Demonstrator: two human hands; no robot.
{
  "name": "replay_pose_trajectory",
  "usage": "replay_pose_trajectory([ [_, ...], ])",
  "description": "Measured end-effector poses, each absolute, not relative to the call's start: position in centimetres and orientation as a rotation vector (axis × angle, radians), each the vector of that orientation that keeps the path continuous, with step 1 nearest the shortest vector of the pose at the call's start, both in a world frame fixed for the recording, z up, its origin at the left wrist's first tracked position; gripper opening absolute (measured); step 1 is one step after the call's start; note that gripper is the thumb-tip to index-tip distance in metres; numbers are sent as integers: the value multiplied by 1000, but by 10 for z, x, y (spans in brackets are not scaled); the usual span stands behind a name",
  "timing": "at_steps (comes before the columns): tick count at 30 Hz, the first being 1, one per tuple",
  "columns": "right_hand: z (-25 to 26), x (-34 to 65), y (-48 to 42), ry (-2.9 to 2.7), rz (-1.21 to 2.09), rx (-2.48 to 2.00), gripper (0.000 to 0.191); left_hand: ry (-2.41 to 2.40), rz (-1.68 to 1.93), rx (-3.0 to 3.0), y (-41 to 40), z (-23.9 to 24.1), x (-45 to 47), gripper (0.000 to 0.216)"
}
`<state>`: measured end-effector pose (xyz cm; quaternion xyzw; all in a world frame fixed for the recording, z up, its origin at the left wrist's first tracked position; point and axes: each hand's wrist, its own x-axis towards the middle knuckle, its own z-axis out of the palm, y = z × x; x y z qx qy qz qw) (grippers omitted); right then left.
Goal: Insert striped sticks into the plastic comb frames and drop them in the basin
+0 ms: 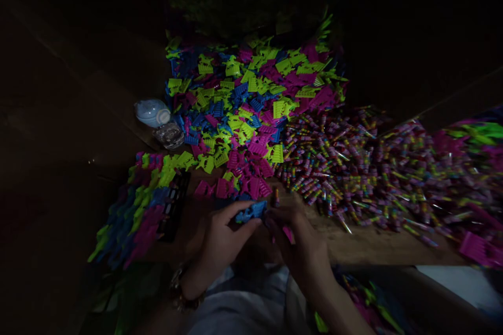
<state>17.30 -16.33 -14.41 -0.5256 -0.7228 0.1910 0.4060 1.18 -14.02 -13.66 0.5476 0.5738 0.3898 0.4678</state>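
Between the thumb and fingers of my left hand [226, 235] is a small blue plastic piece [251, 211], held above the wooden table's front part. My right hand [301, 238] is closed at the right end of that piece, its fingertips in shadow, and what they pinch cannot be made out. A bit of pink plastic [288, 233] shows beside the right fingers. Just beyond the hands lie pink ribbed plastic pieces [243, 187] and a single small candy-coloured tube [276, 197].
A big heap of yellow-green, blue and pink pieces [236, 94] fills the back. Small colourful tubes [338, 157] are piled to the right. On the left, rows of pieces [141, 204] lie by a black slotted rack [175, 204]. A pale blue rounded object [151, 112] stands behind them.
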Motion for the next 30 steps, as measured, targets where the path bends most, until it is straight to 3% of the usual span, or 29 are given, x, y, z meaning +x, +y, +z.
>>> replay_pose_trajectory([
  [3,-144,169,-169,-1766,601,-1419,13,1328,921,1395,-139,-135,5,19],
  [8,-134,167,-169,-1520,1137,-1362,6,1276,871,1448,-139,-131,-9,18],
  [15,-135,167,-163,-1203,1459,-1309,21,1302,807,1267,-137,-132,-16,21],
  [23,-131,166,-168,-1507,972,-1444,7,1475,917,1265,-140,-127,0,22],
  [30,-134,152,-185,-1550,795,-1545,5,1341,934,1400,-150,-124,0,16],
])
